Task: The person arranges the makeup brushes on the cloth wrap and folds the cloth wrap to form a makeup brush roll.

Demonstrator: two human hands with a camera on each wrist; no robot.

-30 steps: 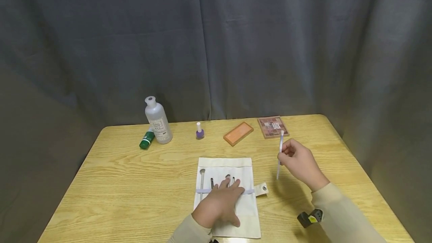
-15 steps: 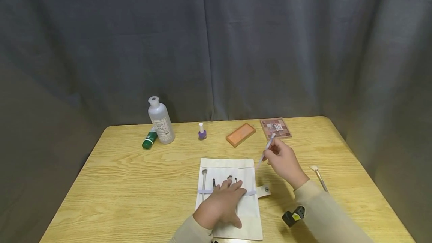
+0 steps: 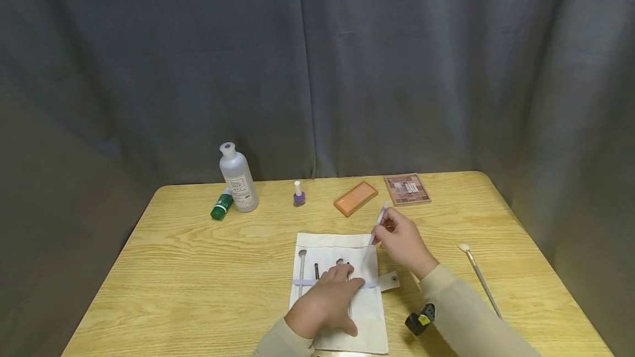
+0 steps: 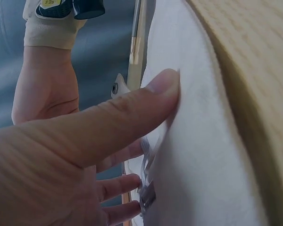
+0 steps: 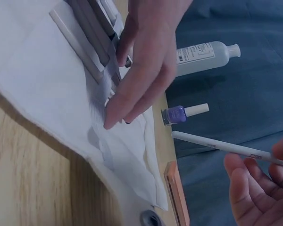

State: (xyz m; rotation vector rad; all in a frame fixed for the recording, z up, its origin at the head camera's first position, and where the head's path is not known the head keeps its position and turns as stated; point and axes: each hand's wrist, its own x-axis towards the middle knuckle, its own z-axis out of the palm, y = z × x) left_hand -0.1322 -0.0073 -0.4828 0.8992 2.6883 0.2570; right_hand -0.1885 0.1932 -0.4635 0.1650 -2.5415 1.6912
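A white cloth brush roll [image 3: 364, 335] lies unfolded on the table, with several makeup brushes tucked under its lavender elastic band [image 5: 100, 106]. My left hand [image 3: 324, 302] rests on the roll with fingers spread over the band and the brushes. Between thumb and fingers, my right hand [image 3: 404, 241] pinches a slim white-handled makeup brush [image 5: 221, 145]. This brush is tilted, its handle end pointing down over the roll's upper right part, just right of the left fingertips. Part of the band and the brushes is hidden under the left hand.
Another makeup brush [image 3: 480, 277] lies on the table to the right, by the right sleeve. Along the back stand a clear bottle [image 3: 239, 183] and a purple nail polish bottle [image 3: 299, 197], with a green tube [image 3: 221, 205], an orange case [image 3: 355, 198] and an eyeshadow palette [image 3: 408, 189] lying near.
My right hand has moved left with the white-handled brush, from beside the roll to over its upper right part. The brush has tilted. The left hand stays on the roll.
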